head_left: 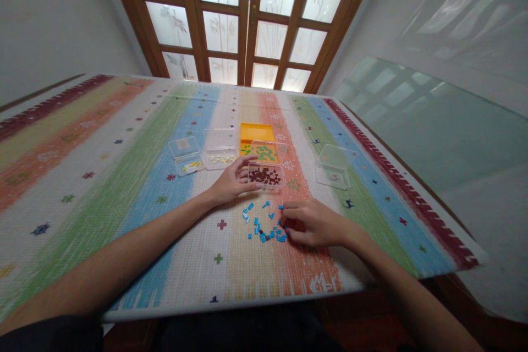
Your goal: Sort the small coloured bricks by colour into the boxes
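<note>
My left hand (236,180) rests at the left side of a clear box of brown pieces (265,176), thumb and fingers spread around its edge. Small blue pieces (264,225) lie loose on the striped cloth below that box, with a few dark brown bits among them. At the right edge of the blue pieces is my right hand (307,223), its fingers bent down toward the cloth. The fingertips are close together near a blue piece, and whatever they hold is too small to make out.
Behind the brown pieces stands an orange box (258,132) with green pieces. Clear boxes with yellow pieces (192,166) and cream pieces (223,159) are to the left. Another clear box (332,176) stands at the right. The striped cloth (165,264) covers the table.
</note>
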`<state>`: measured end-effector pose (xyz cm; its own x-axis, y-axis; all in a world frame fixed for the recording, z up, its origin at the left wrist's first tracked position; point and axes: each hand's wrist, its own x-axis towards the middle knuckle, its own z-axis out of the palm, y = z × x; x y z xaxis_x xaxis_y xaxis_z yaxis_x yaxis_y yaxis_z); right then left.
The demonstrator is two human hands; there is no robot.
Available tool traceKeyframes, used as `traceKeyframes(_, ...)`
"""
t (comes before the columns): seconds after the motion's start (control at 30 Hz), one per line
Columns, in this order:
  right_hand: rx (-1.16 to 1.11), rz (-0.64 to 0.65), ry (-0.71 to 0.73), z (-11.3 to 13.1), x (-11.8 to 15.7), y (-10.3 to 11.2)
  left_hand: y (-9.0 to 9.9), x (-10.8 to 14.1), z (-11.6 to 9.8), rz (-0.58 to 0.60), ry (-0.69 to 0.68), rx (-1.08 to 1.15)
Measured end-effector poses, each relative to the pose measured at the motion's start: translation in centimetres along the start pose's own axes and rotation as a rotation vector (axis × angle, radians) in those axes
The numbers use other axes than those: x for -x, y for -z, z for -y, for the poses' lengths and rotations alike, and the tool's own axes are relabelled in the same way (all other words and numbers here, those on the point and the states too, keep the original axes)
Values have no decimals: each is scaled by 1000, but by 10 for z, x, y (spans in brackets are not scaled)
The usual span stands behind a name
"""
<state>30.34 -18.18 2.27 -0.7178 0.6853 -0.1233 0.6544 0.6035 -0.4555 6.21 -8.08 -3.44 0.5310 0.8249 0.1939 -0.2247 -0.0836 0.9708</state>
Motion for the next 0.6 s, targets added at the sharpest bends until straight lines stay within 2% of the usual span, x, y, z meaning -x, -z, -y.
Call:
traceKeyframes(0.27,60,-70,-8,-2,-3,-3,0,0,1,17,-2,29)
traceKeyframes(0.6,36,-52,6,-5,1,1,1,0,1,13,14,18)
